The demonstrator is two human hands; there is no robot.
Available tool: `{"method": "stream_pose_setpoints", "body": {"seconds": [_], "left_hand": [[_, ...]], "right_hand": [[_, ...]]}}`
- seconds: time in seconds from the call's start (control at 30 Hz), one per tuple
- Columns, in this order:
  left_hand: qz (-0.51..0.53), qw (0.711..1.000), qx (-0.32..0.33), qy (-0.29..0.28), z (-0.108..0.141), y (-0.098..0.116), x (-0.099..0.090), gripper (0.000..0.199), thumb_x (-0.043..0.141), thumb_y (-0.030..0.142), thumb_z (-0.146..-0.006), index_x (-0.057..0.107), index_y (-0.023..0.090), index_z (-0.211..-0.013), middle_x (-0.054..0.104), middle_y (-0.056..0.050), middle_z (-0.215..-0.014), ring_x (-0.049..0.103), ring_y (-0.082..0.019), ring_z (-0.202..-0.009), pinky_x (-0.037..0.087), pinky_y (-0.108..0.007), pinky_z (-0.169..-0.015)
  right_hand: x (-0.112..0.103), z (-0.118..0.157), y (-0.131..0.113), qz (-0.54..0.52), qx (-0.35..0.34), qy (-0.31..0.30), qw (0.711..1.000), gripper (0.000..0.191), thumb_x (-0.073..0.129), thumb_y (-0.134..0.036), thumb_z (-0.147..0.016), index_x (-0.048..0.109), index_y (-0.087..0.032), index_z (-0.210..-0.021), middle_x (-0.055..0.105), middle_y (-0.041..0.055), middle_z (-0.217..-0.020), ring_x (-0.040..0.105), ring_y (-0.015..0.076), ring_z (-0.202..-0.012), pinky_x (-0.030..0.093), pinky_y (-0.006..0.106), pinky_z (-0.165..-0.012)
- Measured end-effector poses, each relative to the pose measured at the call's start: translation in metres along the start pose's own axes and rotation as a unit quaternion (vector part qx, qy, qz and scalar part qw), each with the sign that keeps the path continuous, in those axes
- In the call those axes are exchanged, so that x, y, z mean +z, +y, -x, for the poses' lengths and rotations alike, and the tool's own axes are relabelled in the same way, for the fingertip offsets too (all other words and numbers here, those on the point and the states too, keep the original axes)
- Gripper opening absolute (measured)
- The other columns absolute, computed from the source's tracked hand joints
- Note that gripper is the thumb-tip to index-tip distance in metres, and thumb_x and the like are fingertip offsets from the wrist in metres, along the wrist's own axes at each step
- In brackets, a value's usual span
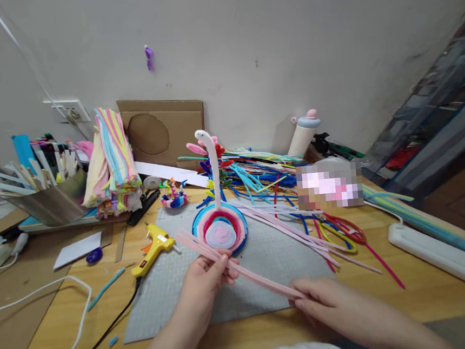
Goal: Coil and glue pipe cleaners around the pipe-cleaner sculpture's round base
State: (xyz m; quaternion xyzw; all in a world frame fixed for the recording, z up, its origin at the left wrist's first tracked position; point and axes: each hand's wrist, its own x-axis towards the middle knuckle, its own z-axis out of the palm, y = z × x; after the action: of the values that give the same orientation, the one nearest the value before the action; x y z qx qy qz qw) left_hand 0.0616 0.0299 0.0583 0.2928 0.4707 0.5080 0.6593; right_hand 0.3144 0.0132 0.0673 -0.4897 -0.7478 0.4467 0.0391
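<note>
A small bunch of pale pink pipe cleaners (262,281) stretches between my two hands above a grey mat. My left hand (212,274) pinches it toward its left end, and my right hand (317,300) grips the right end. Just beyond my left hand, a round coil of pipe cleaners (221,232) in blue, pink and white rests on the mat (158,306). A white fuzzy stem (215,170) with a curved top stands up behind the coil's middle. More pink pipe cleaners (294,229) lie loose to the right of it.
A yellow hot glue gun (153,249) with a black cord lies left of the coil. Pipe cleaner bundles (113,158), a metal container (56,203) of sticks and cardboard (182,119) stand behind. To the right are red-handled scissors (345,227), a bottle (304,135) and a power strip (443,259).
</note>
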Motion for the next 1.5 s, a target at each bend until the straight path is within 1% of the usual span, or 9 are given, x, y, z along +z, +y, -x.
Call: {"method": "stream_pose_setpoints", "body": {"seconds": [0.07,0.17,0.27,0.4,0.6,0.77,0.9,1.33,1.5], "left_hand": [[-0.007,1.000,0.004,-0.007,-0.007,0.006,0.002,0.044,0.082,0.039,-0.059,0.065,0.009,-0.086,0.072,-0.010,-0.077,0.062,-0.012,-0.059,0.048,-0.023,-0.056],[-0.011,1.000,0.013,-0.019,-0.020,0.014,0.009,0.045,0.084,0.036,-0.056,0.067,0.008,-0.086,0.071,-0.009,-0.070,0.062,-0.013,-0.056,0.049,-0.023,-0.055],[-0.005,0.999,0.031,-0.010,-0.037,0.018,0.012,0.047,0.086,0.033,-0.053,0.067,0.008,-0.088,0.069,-0.006,-0.064,0.061,-0.013,-0.054,0.050,-0.024,-0.055],[0.031,0.996,0.074,0.042,-0.055,0.019,-0.004,0.043,0.084,0.035,-0.056,0.064,0.011,-0.085,0.063,0.000,-0.056,0.057,-0.010,-0.051,0.049,-0.020,-0.051],[0.094,0.984,0.121,0.087,-0.064,0.025,-0.028,0.034,0.078,0.035,-0.066,0.063,0.012,-0.086,0.064,-0.001,-0.069,0.055,-0.007,-0.053,0.048,-0.017,-0.052],[0.142,0.983,0.106,0.046,-0.060,0.030,-0.028,0.019,0.062,0.032,-0.083,0.063,0.014,-0.090,0.061,-0.003,-0.075,0.049,-0.007,-0.052,0.044,-0.019,-0.051],[0.225,0.972,0.065,-0.003,-0.056,0.031,-0.028,0.039,0.035,0.035,-0.096,0.064,0.011,-0.086,0.051,-0.002,-0.067,0.042,-0.008,-0.050,0.041,-0.022,-0.050],[0.302,0.953,-0.017,-0.028,-0.057,0.032,-0.030,0.036,0.033,0.026,-0.096,0.062,0.011,-0.082,0.042,0.000,-0.065,0.038,-0.008,-0.051,0.037,-0.022,-0.050],[0.270,0.963,-0.015,-0.007,-0.057,0.034,-0.030,0.035,0.034,0.027,-0.096,0.063,0.008,-0.089,0.053,-0.004,-0.073,0.039,-0.007,-0.049,0.039,-0.021,-0.046]], "right_hand": [[-0.007,-0.013,-0.013,-0.039,-0.024,0.015,0.999,0.024,0.049,-0.038,-0.090,0.059,-0.025,-0.108,0.064,0.0028,-0.095,0.058,0.0183,-0.086,0.043,0.029,-0.075],[-0.008,-0.050,-0.031,-0.233,-0.056,-0.015,0.971,0.047,0.060,-0.035,-0.083,0.045,-0.025,-0.126,0.064,0.0020,-0.094,0.061,0.0150,-0.079,0.048,0.027,-0.068],[-0.003,-0.092,-0.040,-0.366,-0.040,-0.023,0.930,0.038,0.070,-0.041,-0.073,0.054,-0.019,-0.099,0.058,-0.0054,-0.064,0.047,0.0066,-0.042,0.033,0.018,-0.038],[-0.002,-0.121,-0.039,-0.424,-0.038,-0.046,0.904,0.039,0.063,-0.055,-0.076,0.049,-0.019,-0.080,0.050,-0.0090,-0.051,0.025,0.0016,-0.033,0.014,0.017,-0.033],[-0.006,-0.119,-0.027,-0.463,-0.016,-0.104,0.880,0.040,0.065,-0.054,-0.075,0.049,-0.019,-0.081,0.050,-0.0087,-0.050,0.023,0.0011,-0.031,0.010,0.018,-0.032],[-0.002,-0.120,-0.021,-0.476,-0.007,-0.102,0.873,0.037,0.065,-0.051,-0.078,0.050,-0.017,-0.080,0.051,-0.0079,-0.050,0.025,0.0009,-0.032,0.012,0.017,-0.032],[0.000,-0.122,-0.019,-0.465,0.005,-0.100,0.880,0.037,0.064,-0.051,-0.078,0.051,-0.017,-0.082,0.052,-0.0077,-0.049,0.027,0.0012,-0.031,0.013,0.017,-0.032],[-0.004,-0.119,-0.016,-0.441,0.021,-0.104,0.891,0.034,0.059,-0.050,-0.083,0.052,-0.017,-0.083,0.054,-0.0061,-0.055,0.034,0.0017,-0.033,0.020,0.013,-0.030],[-0.007,-0.119,-0.017,-0.441,0.032,-0.113,0.890,0.040,0.063,-0.054,-0.078,0.057,-0.015,-0.086,0.047,-0.0085,-0.050,0.029,0.0018,-0.034,0.017,0.014,-0.031]]}}
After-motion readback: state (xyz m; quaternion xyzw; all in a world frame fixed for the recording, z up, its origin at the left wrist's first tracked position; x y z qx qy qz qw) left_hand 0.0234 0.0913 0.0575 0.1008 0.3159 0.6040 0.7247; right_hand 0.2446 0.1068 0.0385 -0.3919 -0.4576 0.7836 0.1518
